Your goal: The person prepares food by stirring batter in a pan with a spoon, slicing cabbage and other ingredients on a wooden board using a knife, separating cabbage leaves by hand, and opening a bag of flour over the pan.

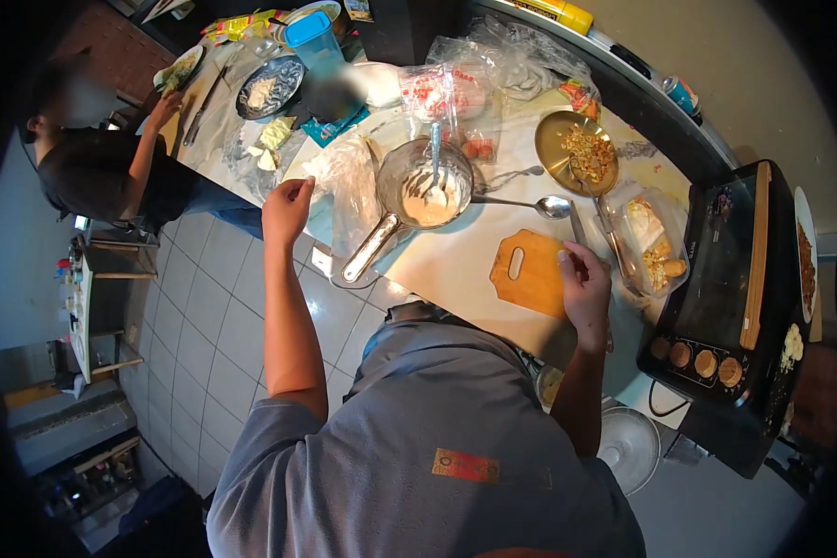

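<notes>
My left hand (286, 206) is raised near the counter's front edge, left of a saucepan (391, 177), its fingers curled together; whether they hold anything is too small to tell. In the saucepan are a pale creamy mixture (428, 206) and a spoon. My right hand (586, 284) is over the right end of an orange cutting board (528, 275), fingers bent, with a knife blade (577, 226) showing just beyond it. I cannot make out whether the hand touches the knife. A large metal spoon (553, 206) lies between the saucepan and a gold pan (558, 139) of chopped food.
A plastic container (658, 249) of food sits beside a black toaster oven (707, 270) at the right. Plastic bags (349, 181), a blue-lidded container (309, 30) and a dark plate (256, 102) stand further left. Another person (93, 167) works at the far left.
</notes>
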The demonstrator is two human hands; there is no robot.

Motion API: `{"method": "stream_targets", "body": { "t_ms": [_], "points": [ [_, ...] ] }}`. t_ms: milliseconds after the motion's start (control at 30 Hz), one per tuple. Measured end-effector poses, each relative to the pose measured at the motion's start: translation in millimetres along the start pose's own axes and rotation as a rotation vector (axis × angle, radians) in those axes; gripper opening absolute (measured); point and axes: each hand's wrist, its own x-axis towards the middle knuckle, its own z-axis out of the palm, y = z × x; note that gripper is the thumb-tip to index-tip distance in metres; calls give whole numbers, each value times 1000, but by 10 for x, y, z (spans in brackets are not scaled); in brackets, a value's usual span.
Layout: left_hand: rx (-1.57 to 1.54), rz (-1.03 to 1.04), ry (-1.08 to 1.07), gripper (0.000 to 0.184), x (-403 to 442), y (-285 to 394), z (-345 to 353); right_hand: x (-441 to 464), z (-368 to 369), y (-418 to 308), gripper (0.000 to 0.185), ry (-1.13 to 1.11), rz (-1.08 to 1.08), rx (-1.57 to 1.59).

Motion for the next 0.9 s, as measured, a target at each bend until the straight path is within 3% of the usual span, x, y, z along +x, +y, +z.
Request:
{"method": "stream_targets", "body": {
  "t_ms": [900],
  "points": [
    [31,-42,21,38,-21,-111,-128,110,153,98,20,-21,-28,20]
  ]
}}
